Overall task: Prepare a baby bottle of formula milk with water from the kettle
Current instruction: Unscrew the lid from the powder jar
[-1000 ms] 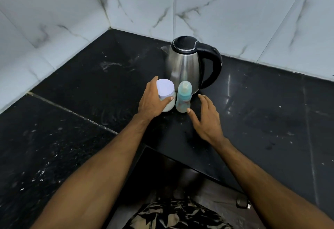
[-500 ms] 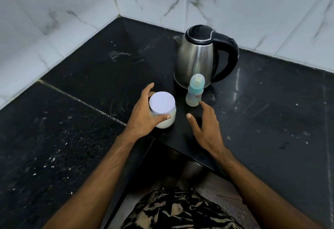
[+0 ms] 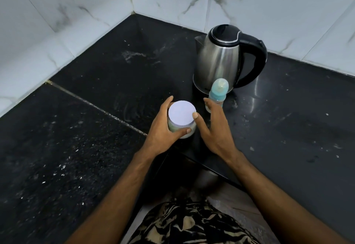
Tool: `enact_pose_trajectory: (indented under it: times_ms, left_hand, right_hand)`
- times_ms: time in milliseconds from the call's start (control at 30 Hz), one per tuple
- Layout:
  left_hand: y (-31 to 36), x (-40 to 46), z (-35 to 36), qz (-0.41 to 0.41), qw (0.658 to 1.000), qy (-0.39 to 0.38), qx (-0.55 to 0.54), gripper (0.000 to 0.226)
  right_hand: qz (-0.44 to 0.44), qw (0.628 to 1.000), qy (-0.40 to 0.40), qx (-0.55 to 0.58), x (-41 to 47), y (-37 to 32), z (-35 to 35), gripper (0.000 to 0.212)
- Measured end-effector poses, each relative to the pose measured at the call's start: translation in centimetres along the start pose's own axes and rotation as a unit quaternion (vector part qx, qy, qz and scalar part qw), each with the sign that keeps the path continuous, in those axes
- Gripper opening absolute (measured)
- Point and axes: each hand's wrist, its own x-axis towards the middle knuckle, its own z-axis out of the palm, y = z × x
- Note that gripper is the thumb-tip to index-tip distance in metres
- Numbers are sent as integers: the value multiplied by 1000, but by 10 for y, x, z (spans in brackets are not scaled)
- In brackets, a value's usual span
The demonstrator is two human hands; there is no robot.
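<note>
The black counter (image 3: 288, 128) fills a white-tiled corner. The steel kettle (image 3: 219, 59) stands on it near the back wall. The baby bottle (image 3: 218, 91) stands upright, touching the kettle's front. The jar (image 3: 181, 120) sits in front of the kettle, a bit left. The left hand (image 3: 163, 130) wraps around the jar. The right hand (image 3: 213, 128) is spread open just beside it, one fingertip at the lid edge, holding nothing. It is the closer hand to the lid, which I think comes off next.

No readable text, label, brand or number shows anywhere.

Capped bottle (image 3: 218, 93) (upright) beside kettle (image 3: 221, 59).
</note>
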Motion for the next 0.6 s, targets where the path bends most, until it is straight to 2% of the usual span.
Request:
enact_pose_trajectory:
  times_ms: [167,233,300,433,500,600]
  left_hand:
    - [-4,-4,15,-28,999,3,-34,116]
    - [-6,-3,21,-38,998,23,-42,110]
    - [-5,-1,23,-51,997,32,-44,99]
    - [-8,6,19,-51,998,17,-40,100]
    - [-7,12,13,-41,999,-12,-26,94]
    - [-6,15,6,-28,999,-37,13,83]
  right_hand:
    - [-59,996,-29,-60,14,-22,1,64]
    - [-88,987,-66,-121,21,-30,0,66]
    - [-107,966,-113,-206,29,-39,-3,75]
    - [-148,903,-159,-371,43,-57,-4,82]
    - [-165,882,-171,-408,50,-64,-2,78]
    - [-181,873,-211,-401,59,-68,-1,74]
